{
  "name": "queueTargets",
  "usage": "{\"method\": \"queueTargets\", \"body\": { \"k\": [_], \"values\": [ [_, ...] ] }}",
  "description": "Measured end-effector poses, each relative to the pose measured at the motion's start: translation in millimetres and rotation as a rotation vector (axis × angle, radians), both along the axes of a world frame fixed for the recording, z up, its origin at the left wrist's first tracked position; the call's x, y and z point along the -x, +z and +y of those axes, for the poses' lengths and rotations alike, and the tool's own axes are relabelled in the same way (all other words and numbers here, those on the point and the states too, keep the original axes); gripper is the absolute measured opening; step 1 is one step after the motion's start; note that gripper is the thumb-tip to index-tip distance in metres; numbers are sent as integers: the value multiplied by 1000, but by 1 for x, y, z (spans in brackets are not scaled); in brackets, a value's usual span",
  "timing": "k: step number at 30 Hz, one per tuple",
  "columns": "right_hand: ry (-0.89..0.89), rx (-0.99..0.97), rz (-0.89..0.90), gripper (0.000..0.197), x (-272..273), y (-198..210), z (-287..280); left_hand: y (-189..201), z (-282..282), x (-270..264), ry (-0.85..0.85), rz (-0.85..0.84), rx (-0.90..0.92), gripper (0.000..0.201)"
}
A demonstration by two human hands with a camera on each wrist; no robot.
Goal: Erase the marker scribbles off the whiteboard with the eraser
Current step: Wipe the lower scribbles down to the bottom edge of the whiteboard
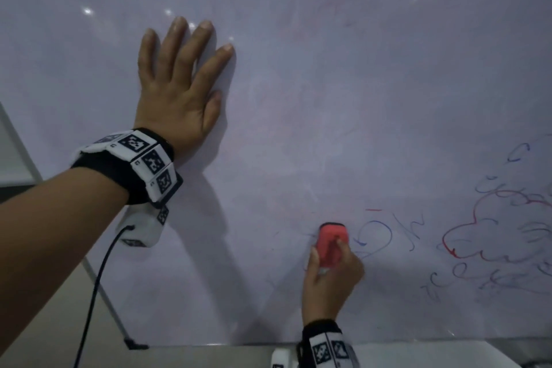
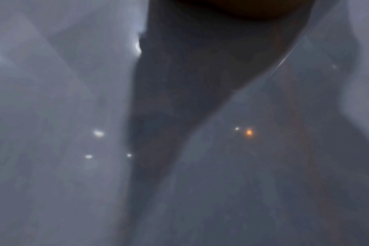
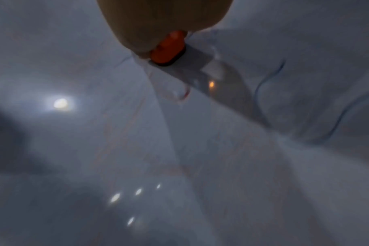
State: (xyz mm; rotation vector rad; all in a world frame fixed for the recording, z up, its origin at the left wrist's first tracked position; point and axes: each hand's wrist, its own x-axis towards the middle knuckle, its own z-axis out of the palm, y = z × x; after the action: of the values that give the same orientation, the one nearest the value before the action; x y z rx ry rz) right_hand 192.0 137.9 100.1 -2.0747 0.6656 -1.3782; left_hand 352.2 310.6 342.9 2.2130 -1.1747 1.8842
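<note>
Scribbles (image 1: 490, 236) spell nothing legible; right hand (image 1: 330, 281) grips eraser (image 1: 332, 243), left hand (image 1: 179, 90) flat on whiteboard (image 1: 343, 84).

Pale grey-white whiteboard (image 1: 328, 84), dotted with white glints and one orange glint. Scribbles (image 1: 490, 236) in blue and red, low on the right. Eraser (image 1: 332, 243) coral red with a dark, possibly black, edge. Wristbands (image 1: 149, 164) black, carrying white tiles printed with black-and-white square codes. Black cable (image 1: 98, 287) under the left wrist.
</note>
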Motion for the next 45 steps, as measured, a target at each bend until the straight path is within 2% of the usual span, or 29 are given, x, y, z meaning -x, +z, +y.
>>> {"method": "queueTargets", "body": {
  "k": [1,3,4,5,7,9,11,13,15,17,19,22,24,26,29,30,31,33,35,38,42,44,45],
  "values": [
    [72,55,1,39,-2,-5,21,0,0,1,-1,0,1,54],
    [170,376,155,22,-9,-25,62,1,0,1,-7,-1,-2,53],
    [196,505,223,29,-12,-31,69,1,0,1,-11,-5,-3,53],
    [207,519,249,32,-14,-32,61,1,0,1,-17,-12,-4,52],
    [136,274,178,24,-8,-12,24,1,0,1,-25,-24,-6,52],
    [-48,-13,30,40,3,7,-19,2,0,0,-26,-36,-4,52],
    [-162,-136,-88,48,8,14,-37,2,0,-1,-24,-38,-1,51],
    [-82,-106,-53,43,1,12,-7,1,-1,0,-26,-41,0,51],
    [103,130,83,31,-9,-6,47,3,-1,1,-26,-43,-8,51],
    [186,341,183,29,-12,-23,79,3,0,3,-20,-36,-8,50],
    [135,252,108,31,-12,-19,63,3,-1,4,-24,-29,-6,51],
    [-63,-83,-140,42,-7,4,17,3,-1,4,-20,-18,-13,51],
    [-112,-206,-223,45,-11,10,11,4,-1,4,-17,-10,-17,51],
    [-33,-102,-181,42,-15,9,36,3,-1,5,-15,-4,-20,51],
    [170,170,39,33,-12,-23,81,3,0,6,-6,15,-25,50],
    [194,153,75,30,-8,-34,79,3,0,6,-7,21,-24,50],
    [177,46,51,31,-3,-41,70,3,0,6,-9,24,-22,50],
    [18,-296,-90,35,1,-47,35,3,-1,6,-18,14,-17,50],
    [-123,-465,-221,41,4,-37,4,3,-1,4,-19,12,-15,50],
    [-106,-512,-279,49,-2,-22,8,3,0,5,-14,17,-15,49],
    [101,-500,-79,41,-9,-37,64,3,-1,6,-7,17,-30,49],
    [90,-542,-90,42,-5,-51,64,3,0,6,1,19,-28,49],
    [46,-634,-136,41,-3,-58,58,3,0,6,1,19,-25,49]
  ]
}}
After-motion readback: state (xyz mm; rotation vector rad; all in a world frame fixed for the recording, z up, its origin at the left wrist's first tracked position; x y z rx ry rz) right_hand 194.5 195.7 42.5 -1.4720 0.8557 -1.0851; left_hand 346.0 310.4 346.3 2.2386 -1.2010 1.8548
